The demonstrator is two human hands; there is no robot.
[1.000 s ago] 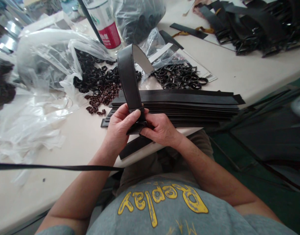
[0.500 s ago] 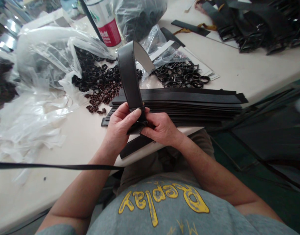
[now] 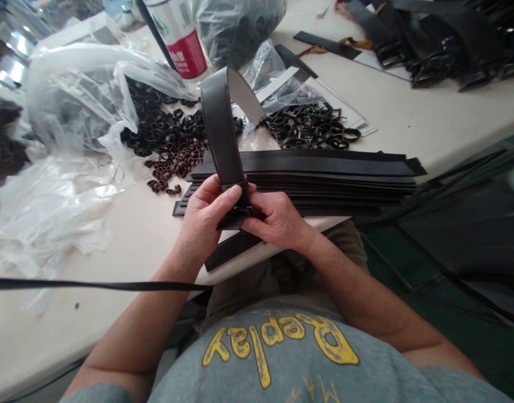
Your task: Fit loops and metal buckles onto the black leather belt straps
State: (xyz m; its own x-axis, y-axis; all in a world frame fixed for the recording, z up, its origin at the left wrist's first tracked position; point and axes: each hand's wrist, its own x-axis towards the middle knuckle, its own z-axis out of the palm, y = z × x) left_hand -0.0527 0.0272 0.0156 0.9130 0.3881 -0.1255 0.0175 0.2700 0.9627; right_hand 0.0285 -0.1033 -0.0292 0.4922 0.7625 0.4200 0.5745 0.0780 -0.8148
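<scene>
- Pinching folded end of long black leather strap [image 3: 221,134] with left hand [image 3: 202,221] and right hand [image 3: 277,221].
- Risks fold springing open under slack pinch, then toppling onto flat black strap stack [image 3: 324,173] just beyond right hand.

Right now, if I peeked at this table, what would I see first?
First, the black strap curving up in the middle, its lower end pinched by the left hand and right hand at the near edge of the table. Just behind them lies a flat stack of more straps. To its left, a heap of small dark loops spills from a clear bag.
</scene>
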